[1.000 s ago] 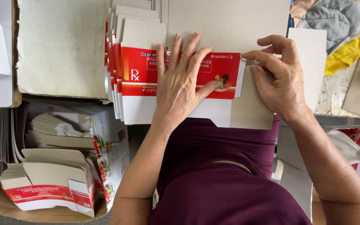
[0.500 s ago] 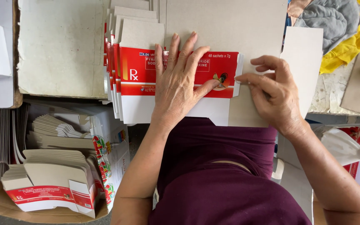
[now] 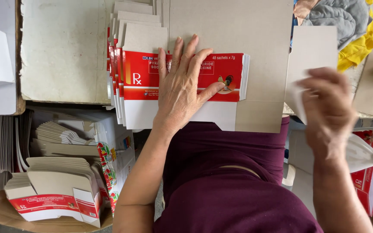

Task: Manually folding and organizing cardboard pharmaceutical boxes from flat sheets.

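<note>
Grey cardboard sheet (image 3: 255, 39) tops the cluttered worktable (image 3: 65, 56).

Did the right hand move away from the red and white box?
Yes. The right hand went right, off the red and white box, while the left hand presses it.

We see the right hand (image 3: 327, 110) off the red-and-white carton blank (image 3: 186, 77) now: a second ago its fingertips pinched the blank's right edge, and now it sits blurred well to the right, in front of a grey cardboard sheet (image 3: 311, 47). The blank's right edge lies uncovered.
</note>
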